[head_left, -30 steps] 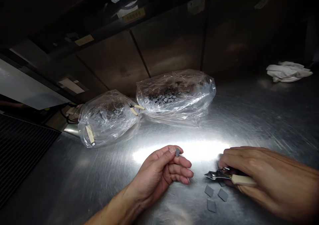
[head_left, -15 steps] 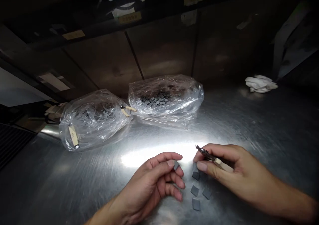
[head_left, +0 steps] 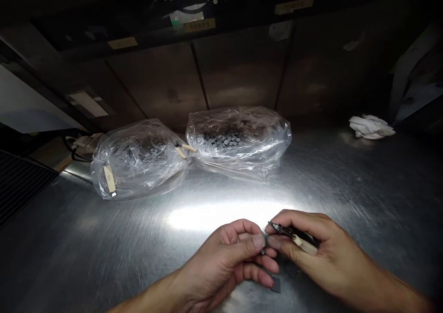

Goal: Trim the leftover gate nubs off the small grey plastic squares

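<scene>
My left hand (head_left: 235,255) is closed, with a small dark grey square piece (head_left: 263,250) pinched between thumb and forefinger, mostly covered by the fingertips. My right hand (head_left: 321,243) grips a pair of small nippers (head_left: 298,239) with cream handles, the dark jaws pointing up and left past the forefinger. Its thumb and forefinger tips meet the left fingertips at the grey piece; whether they also pinch it I cannot tell. Below the left fingers, another grey square piece (head_left: 276,285) lies on the metal table, partly covered. My hands hide the spot between them.
Two clear plastic bags (head_left: 238,153) (head_left: 141,165) of grey pieces stand against the back wall. Cream-handled pliers (head_left: 185,150) lie between them, and a cream-bodied tool (head_left: 110,179) is at the left bag. A crumpled white cloth (head_left: 371,127) sits back right on the metal table (head_left: 346,179).
My right fingers have left the small grey stack and come against my left fingertips. The left hand has moved right, covering most of the loose pieces. The view has shifted slightly.
</scene>
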The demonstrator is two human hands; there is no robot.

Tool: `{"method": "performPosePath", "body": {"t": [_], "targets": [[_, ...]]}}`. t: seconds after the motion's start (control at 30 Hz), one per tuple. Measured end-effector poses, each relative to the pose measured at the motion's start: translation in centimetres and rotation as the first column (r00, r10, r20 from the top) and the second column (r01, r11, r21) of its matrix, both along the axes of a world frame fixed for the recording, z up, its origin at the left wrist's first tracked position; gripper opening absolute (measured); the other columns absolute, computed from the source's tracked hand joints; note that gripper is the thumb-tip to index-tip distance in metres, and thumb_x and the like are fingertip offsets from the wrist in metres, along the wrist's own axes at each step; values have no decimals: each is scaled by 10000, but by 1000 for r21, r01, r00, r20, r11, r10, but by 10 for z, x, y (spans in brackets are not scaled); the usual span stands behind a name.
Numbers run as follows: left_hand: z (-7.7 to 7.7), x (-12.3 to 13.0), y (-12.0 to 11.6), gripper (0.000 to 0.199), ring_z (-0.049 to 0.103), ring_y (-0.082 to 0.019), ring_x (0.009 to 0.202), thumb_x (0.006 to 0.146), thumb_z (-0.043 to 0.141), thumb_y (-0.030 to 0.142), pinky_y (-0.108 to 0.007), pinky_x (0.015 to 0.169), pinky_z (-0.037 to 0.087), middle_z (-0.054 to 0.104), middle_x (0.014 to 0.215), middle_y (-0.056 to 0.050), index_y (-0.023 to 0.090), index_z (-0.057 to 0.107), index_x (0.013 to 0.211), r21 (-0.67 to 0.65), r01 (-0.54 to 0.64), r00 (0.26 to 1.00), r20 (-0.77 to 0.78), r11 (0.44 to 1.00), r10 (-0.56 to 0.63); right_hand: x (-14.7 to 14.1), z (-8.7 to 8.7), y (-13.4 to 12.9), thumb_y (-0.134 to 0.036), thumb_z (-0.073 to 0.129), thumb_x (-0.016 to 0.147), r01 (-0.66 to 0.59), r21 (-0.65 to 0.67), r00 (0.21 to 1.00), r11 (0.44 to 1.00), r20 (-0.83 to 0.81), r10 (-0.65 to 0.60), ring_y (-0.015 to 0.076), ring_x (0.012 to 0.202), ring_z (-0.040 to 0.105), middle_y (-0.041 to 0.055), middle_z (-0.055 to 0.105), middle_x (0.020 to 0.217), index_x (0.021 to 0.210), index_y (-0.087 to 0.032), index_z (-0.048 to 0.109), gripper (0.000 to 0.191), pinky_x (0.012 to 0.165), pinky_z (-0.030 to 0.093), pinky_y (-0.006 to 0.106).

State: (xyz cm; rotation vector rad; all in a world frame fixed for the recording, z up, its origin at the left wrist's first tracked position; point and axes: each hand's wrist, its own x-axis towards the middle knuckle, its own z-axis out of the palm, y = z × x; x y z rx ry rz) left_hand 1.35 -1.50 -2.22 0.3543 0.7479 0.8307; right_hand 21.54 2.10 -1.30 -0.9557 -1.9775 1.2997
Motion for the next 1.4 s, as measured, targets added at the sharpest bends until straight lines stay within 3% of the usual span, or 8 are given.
{"method": "performPosePath", "body": {"t": [0.1,0.17,0.27,0.37,0.6,0.9,1.07,1.4], "targets": [[1,-2,1,143,737,-126,673,898,779,179,-230,643,629,757,823,-75,119,739,1022,-37,-29,999,20,999,30,4,-3,3,-261,639,991,32,82,999,996,32,-34,120,720,654,-42,701,810,926,-270,696,87,656,522,214],[2,-4,1,170,744,-130,668,901,768,157,-225,645,623,766,806,-75,119,748,1066,-56,-53,998,23,997,55,8,-5,6,-193,611,979,41,233,996,972,63,-57,125,740,652,-31,698,852,998,-268,677,101,657,520,230],[2,-6,2,141,766,-156,693,895,773,174,-231,639,623,779,821,-93,112,760,1021,-55,-55,998,32,997,56,14,-8,10,-87,561,928,11,493,990,870,116,-78,144,803,656,0,696,925,1096,-243,634,241,703,531,269],[2,-7,3,117,775,-172,710,893,770,175,-238,636,622,779,826,-95,124,753,997,-57,-43,998,38,997,45,17,-11,12,-40,532,895,-22,613,980,790,168,-103,165,831,653,16,691,945,1119,-227,605,301,745,536,310],[3,-11,5,62,740,-141,715,907,747,153,-220,641,596,758,883,-100,111,717,941,-57,-69,997,30,996,71,23,-15,15,-16,536,849,-41,630,964,775,230,-136,201,834,648,32,684,966,1156,-221,614,378,734,522,361],[5,-12,6,25,631,-93,584,860,721,95,-191,550,505,700,754,-63,97,725,885,-78,-116,993,-16,990,115,22,-16,15,-21,537,833,-52,649,955,759,255,-152,219,840,648,39,686,965,1137,-215,615,368,739,522,380],[5,-12,4,163,602,-86,553,855,680,61,-184,502,456,710,762,-59,119,756,986,-101,-141,990,-23,985,139,23,-17,15,-34,538,839,-72,651,947,756,282,-153,226,844,655,48,691,987,1142,-207,622,359,747,519,392],[7,-11,6,223,659,-92,559,806,868,208,-182,530,524,749,784,-71,70,795,966,-92,-127,991,-53,988,122,23,-13,17,-49,547,853,-94,669,937,738,309,-161,219,774,624,45,682,915,1103,-190,639,302,694,491,385]]}}
